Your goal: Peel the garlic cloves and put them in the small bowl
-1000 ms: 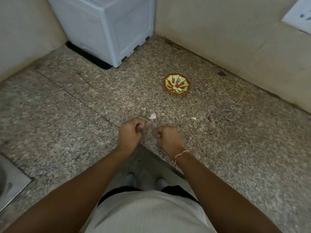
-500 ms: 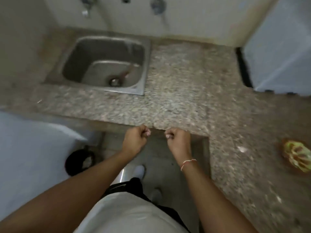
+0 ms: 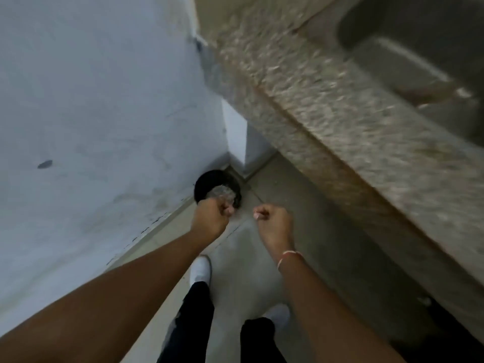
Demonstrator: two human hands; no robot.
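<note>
Both fists over the floor, bin ahead; no bowl in view

Two hands: left hand (image 3: 209, 221) curled, fingertips nipping something small and pale, likely peel; right hand (image 3: 273, 222) curled, a pale sliver (image 3: 256, 216) pinched at its fingertips; clove or skin, cannot tell. One black bin (image 3: 207, 184) lies just beyond the left hand, the nearer of the two. One granite counter (image 3: 327, 100) and one sink (image 3: 419, 48) far right, blurred. Long axis unreadable

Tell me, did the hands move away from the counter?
Yes. The hands were over the counter edge near the bowl; now both are off it to the left, above the floor near the black bin.
</note>
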